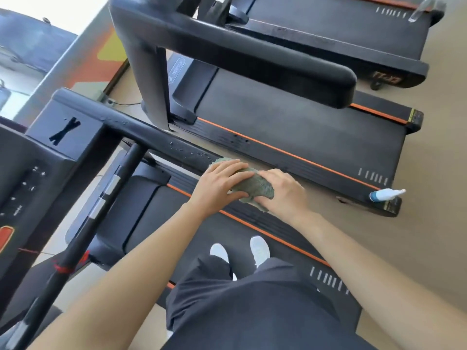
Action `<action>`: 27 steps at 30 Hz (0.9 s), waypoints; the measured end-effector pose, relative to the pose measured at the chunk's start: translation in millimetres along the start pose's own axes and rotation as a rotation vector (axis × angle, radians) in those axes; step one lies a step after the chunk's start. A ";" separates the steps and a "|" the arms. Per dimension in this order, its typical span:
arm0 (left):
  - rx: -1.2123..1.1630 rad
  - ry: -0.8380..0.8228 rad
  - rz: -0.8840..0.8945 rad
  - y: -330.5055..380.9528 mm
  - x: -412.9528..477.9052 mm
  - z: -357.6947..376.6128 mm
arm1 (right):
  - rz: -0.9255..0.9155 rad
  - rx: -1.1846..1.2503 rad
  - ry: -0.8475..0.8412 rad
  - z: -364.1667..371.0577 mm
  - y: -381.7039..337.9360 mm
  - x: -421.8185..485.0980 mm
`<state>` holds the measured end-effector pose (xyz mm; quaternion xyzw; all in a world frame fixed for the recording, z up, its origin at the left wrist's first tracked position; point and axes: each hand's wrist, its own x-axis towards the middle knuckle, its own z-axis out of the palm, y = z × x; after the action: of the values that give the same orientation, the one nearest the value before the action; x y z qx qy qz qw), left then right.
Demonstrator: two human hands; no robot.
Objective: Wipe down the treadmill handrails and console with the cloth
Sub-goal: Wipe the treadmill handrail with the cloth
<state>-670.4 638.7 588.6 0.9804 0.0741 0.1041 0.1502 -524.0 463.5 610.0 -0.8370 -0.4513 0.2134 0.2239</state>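
Near treadmill (202,231): I stand on its dark belt, which runs from the centre to the bottom of the frame, with an orange stripe along its right edge.
Middle treadmill (290,117): beside mine across the centre right, with a thick black rail over its belt.
Far treadmill (328,24): I see it only in part, at the top right.
Floor (429,160): tan, showing between the machines and down the right edge.
Console (25,173): at the left edge, black, with small white button marks.
Handrail (156,140): a black bar that slants from the console block toward the centre. Droplets (187,150) speckle its top just before the cloth.
Left hand (219,188): fingers laid over the top of the cloth, thumb curled beneath it, gripping.
Right hand (283,195): close against my left, its fingertips buried in the cloth's folds and holding it.
Cloth (255,185): grey-green and bunched, clamped between both hands at the centre. It covers the handrail's lower end, and the bar disappears under it.
Shoes (260,248): a white pair on the belt, below my hands.
Spray bottle (386,194): white with a blue band, lying on the middle treadmill's rear corner at centre right.
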 end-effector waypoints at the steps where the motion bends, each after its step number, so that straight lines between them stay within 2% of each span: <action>1: 0.001 -0.006 -0.003 -9.5 -1.4 -4.2 | -0.003 0.003 -0.002 2.7 -7.0 6.2; 10: 0.019 0.024 -0.045 -108.6 -26.2 -47.9 | -0.028 -0.026 -0.035 38.6 -90.7 77.1; 21: 0.045 -0.061 -0.117 -224.4 -44.6 -114.4 | 0.026 -0.082 -0.053 75.9 -199.5 154.2; 27: 0.052 -0.085 -0.218 -271.2 -55.7 -141.3 | 0.008 -0.050 -0.105 90.8 -240.6 194.7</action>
<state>-787.2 924.3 626.3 0.9735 0.1766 0.0436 0.1383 -635.9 764.2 642.9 -0.8320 -0.4641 0.2464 0.1781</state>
